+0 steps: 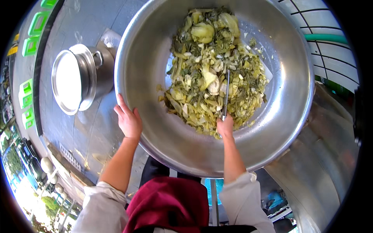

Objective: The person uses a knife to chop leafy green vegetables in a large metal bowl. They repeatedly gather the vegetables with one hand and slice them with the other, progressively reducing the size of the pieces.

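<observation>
A wide stainless steel basin (145, 72) lies in front of me, holding a heap of chopped, yellow-green leafy vegetable (189, 102) that looks pickled. Larger uncut pieces (202, 32) sit at the far side of the heap. Under the heap, a corner of a white board (267, 71) shows at the right. My right hand (225, 125) grips the handle of a knife (226, 93), whose narrow blade points away from me over the vegetable. At the basin's left rim, my left hand (128, 121) rests with its fingers spread along the outer edge.
A lidded stainless steel pot (102, 72) stands on the grey floor (87, 131) left of the basin. To the right are a metal surface (323, 157), white tiles (323, 20) and a green hose (326, 38). Below the basin a metal leg (214, 198) shows.
</observation>
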A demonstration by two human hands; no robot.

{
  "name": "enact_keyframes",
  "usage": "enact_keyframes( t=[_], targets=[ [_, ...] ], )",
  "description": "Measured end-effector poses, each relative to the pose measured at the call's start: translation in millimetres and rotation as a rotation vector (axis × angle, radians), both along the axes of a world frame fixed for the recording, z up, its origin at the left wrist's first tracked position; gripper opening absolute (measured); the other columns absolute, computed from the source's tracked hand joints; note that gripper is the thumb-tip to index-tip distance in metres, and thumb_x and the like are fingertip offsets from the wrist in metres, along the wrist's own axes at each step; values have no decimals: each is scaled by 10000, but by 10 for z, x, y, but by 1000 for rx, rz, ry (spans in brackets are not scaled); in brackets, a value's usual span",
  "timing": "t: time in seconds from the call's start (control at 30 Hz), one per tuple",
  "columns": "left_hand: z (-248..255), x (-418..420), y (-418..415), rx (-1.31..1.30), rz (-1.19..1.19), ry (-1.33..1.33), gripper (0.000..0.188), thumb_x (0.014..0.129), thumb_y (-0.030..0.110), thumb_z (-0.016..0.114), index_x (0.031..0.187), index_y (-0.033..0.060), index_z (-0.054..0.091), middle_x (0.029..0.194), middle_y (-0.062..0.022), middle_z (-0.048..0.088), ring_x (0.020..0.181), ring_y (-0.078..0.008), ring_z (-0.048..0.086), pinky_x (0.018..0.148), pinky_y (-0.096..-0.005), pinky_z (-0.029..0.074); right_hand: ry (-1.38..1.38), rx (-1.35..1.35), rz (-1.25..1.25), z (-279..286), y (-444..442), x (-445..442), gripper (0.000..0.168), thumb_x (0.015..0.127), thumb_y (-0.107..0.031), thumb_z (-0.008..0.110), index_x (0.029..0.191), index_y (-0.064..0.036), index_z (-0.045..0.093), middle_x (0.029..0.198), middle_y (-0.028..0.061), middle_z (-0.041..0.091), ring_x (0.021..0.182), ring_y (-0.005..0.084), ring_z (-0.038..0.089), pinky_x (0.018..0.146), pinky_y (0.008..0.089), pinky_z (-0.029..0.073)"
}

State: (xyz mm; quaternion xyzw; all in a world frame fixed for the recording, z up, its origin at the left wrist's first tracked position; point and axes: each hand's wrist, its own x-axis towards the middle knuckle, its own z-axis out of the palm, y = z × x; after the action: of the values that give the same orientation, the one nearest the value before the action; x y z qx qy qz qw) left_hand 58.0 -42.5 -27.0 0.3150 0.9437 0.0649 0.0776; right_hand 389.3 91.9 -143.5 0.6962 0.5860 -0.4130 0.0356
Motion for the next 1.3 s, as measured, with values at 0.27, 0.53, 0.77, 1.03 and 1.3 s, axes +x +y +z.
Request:
enact_keyframes(
  t=[0.27, 0.53, 0.77, 1.03, 1.3],
  targets=[
    [63, -12, -90, -8, 70, 7, 912, 805, 61, 673, 1540, 68, 133, 1181, -213, 434, 991, -422, 569, 733, -448, 545, 481, 217, -549, 1221, -3, -458, 350, 798, -43, 634, 1131, 27, 555, 759, 124, 614, 661, 229, 608, 601, 360, 478],
    [46, -16, -68, -24, 41, -35, 911, 805, 82, 680, 1534, 49, 135, 1207, -222, 423, 1034, -430, 556, 752, -460, 546, 197, 189, -243, 493, -357, -288, 182, 805, -1, 585, 985, -26, 574, 646, 79, 566, 470, 183, 540, 445, 320, 420],
    [44, 32, 22, 37, 2, -99, 907, 807, 79, 677, 1533, 44, 133, 1195, -230, 427, 1020, -438, 554, 755, -467, 545, 313, 190, -583, 127, -381, -374, 153, 821, 29, 568, 924, -27, 469, 601, 47, 512, 441, 143, 508, 375, 307, 392],
    [129, -63, -64, -22, 54, -56, 915, 808, 76, 674, 1534, 38, 118, 1192, -222, 420, 1030, -439, 551, 758, -459, 552, 584, 329, -685, 990, -342, -679, 90, 825, 51, 532, 873, -11, 488, 605, 54, 522, 437, 119, 496, 385, 278, 395],
    [89, -16, 9, -10, -10, -81, 920, 804, 66, 674, 1535, 44, 117, 1194, -219, 417, 1032, -435, 551, 750, -447, 553, 210, 49, -500, -105, -582, -366, 135, 826, 30, 579, 915, -11, 486, 603, 57, 503, 396, 161, 483, 361, 313, 382]
  ],
)
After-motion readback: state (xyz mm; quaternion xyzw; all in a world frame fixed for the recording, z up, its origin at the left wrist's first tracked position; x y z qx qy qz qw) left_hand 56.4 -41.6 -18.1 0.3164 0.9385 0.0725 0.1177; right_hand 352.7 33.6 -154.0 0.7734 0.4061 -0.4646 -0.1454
